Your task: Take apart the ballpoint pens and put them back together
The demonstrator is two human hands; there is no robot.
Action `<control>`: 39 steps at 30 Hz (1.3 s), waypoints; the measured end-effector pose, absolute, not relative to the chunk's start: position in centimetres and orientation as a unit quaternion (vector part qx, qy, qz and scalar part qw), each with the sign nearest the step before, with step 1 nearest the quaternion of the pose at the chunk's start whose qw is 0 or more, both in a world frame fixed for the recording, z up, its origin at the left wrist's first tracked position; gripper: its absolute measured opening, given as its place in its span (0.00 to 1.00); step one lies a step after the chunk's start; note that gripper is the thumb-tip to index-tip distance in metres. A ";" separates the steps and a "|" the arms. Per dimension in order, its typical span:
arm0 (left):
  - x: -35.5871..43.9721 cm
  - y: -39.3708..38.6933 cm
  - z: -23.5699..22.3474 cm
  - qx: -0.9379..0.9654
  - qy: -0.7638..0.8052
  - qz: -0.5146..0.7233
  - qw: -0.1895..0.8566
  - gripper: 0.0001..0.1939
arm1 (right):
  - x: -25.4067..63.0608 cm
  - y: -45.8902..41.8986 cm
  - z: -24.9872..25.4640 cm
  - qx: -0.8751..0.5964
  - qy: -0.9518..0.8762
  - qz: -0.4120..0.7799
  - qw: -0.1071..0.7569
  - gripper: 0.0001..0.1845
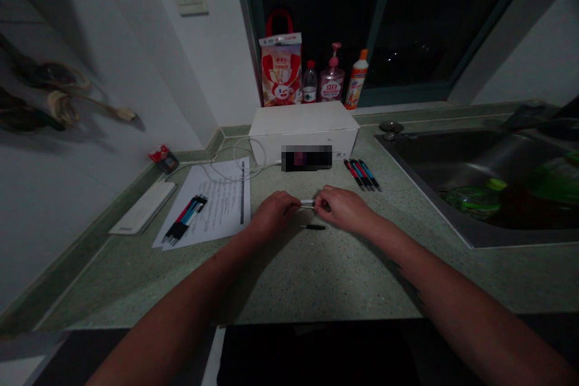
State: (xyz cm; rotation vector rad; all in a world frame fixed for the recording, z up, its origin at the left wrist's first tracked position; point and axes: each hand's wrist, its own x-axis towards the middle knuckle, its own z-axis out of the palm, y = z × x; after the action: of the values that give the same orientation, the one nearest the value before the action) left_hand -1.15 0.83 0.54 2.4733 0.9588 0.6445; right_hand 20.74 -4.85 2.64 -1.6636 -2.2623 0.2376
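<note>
Two bare hands, the left hand [274,214] and the right hand [344,209], meet in front of the white cardboard box [303,123]; each closes in a narrow pinch on one side of a slim white pen part [307,201]; a black pen part [313,227] lies on the counter, in front of the box, just below the hands and not touching them; a row of pens [362,175] lies beside the box's right front corner; more pens [184,219] rest on printed sheets [221,193] left of the box; a steel sink [474,184] lies farther right of the box.
</note>
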 end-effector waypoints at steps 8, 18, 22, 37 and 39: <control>-1.2 0.8 0.3 0.868 0.364 0.265 0.211 0.10 | 21.0 -4.8 2.6 -0.579 -0.794 0.076 0.170 0.05; -1.0 0.4 0.6 0.872 0.337 0.251 0.250 0.09 | 20.7 -4.8 2.4 -0.573 -0.799 0.085 0.161 0.04; -0.6 0.1 0.3 0.883 0.321 0.234 0.251 0.10 | 20.6 -4.8 2.3 -0.562 -0.806 0.101 0.157 0.04; -0.5 0.6 0.1 0.890 0.379 0.199 0.160 0.06 | 21.3 -4.6 2.3 -0.595 -0.785 0.089 0.151 0.05; -0.4 0.6 0.3 0.895 0.379 0.191 0.141 0.06 | 21.3 -4.4 2.2 -0.602 -0.780 0.064 0.161 0.07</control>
State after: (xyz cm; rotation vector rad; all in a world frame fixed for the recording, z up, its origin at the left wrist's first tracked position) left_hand -0.36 0.55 0.25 2.5831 1.0947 0.5501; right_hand 21.32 -4.44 2.17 -1.7186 -2.2266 0.1817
